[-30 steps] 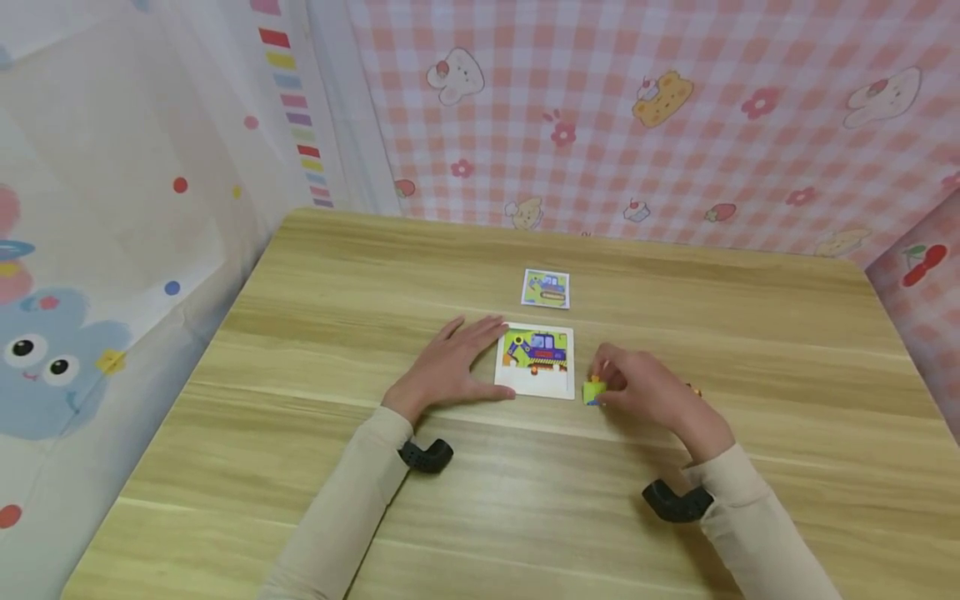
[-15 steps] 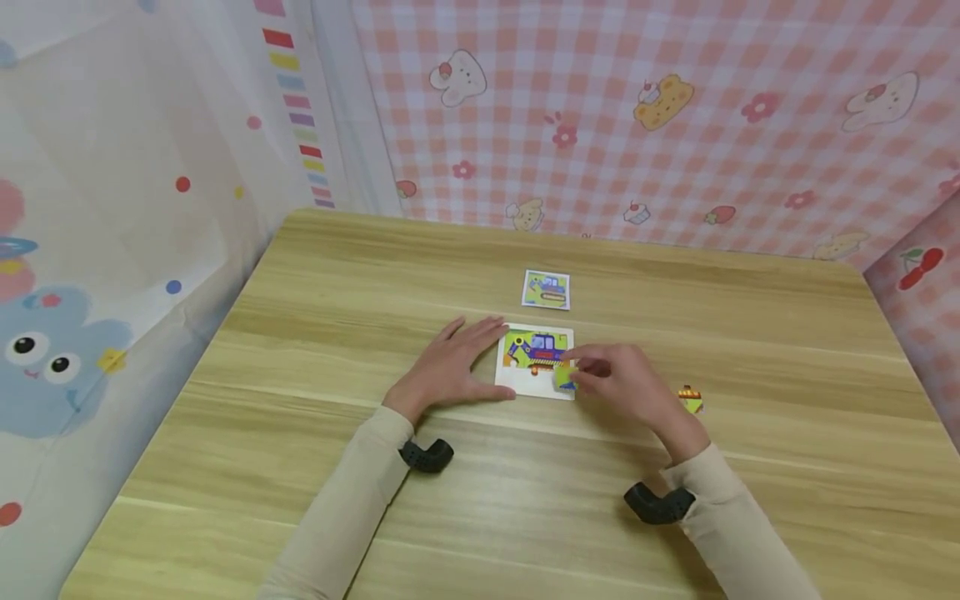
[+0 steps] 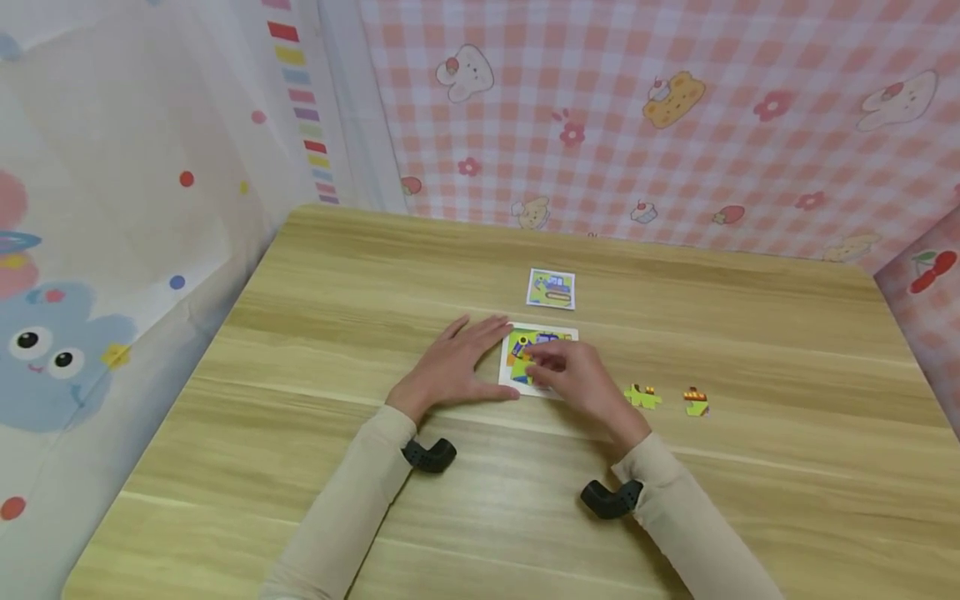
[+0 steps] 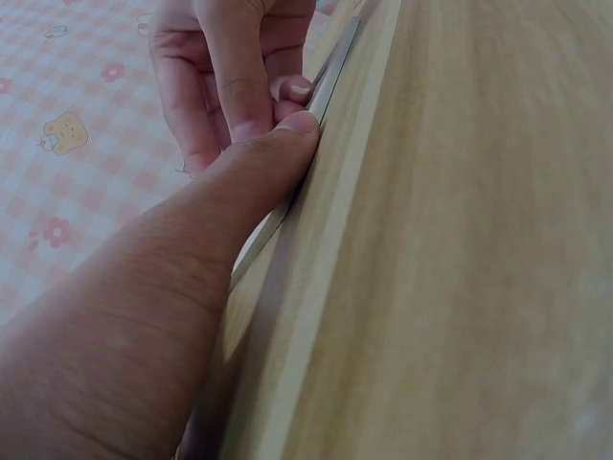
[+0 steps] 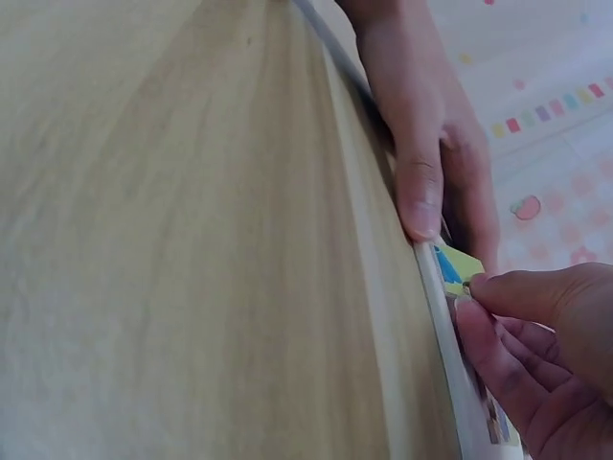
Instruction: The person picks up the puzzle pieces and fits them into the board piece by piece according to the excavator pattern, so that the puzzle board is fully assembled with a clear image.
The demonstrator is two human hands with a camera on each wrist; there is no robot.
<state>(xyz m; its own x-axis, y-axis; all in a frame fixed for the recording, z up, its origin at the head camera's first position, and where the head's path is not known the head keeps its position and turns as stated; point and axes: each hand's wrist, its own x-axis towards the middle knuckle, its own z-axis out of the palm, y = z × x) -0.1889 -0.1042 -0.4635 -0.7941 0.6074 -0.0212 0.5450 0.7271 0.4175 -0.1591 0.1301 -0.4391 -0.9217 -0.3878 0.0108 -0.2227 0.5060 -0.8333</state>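
Right hand (image 3: pixel 581 379) is pinching the green piece (image 5: pixel 465 263) over the lower left of the tray (image 3: pixel 506 368), mid-frame; can't tell if it's sitting flush, the hand is covering part of it. Left hand (image 3: pixel 459 362) is resting spread wide, touching the tray's left side. Main risk, my read: the green piece could be catching on the digger picture (image 3: pixel 522 341), so pressing would be lifting both. If the left hand is bracing too lightly, the tray could be skidding. Right sleeve (image 3: pixel 652 467) is sitting near two loose pieces (image 3: pixel 643 397), right of centre; a careless swing could be scattering them
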